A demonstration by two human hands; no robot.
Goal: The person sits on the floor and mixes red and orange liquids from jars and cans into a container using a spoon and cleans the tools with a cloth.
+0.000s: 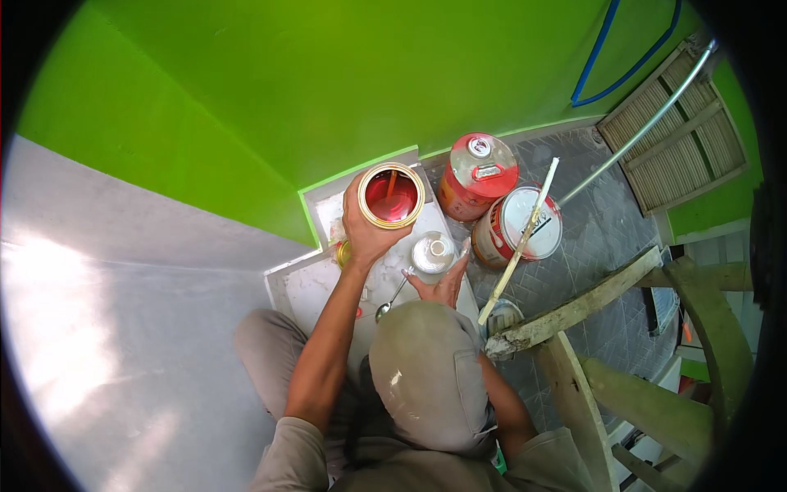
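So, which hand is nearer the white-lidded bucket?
Right: the right hand, at the clear container, is lower-left of the bucket; the left hand, holding a can, is farther left.

Shiny metal can [391, 225], glossy paint [384, 202]; smooth, clear container [434, 252]; polished metal spoon [383, 311]; rough wooden plank [578, 303].

Above the white marbled ledge [316, 283], toward its far edge, the left hand [369, 236] holds an open paint tin [391, 195], red inside. Near the right edge, the right hand [445, 285] cups a clear round container [434, 252]; a metal spoon [392, 297] lies just left. Past that edge stand a red can [475, 184] and a stick-topped paint bucket [525, 225].
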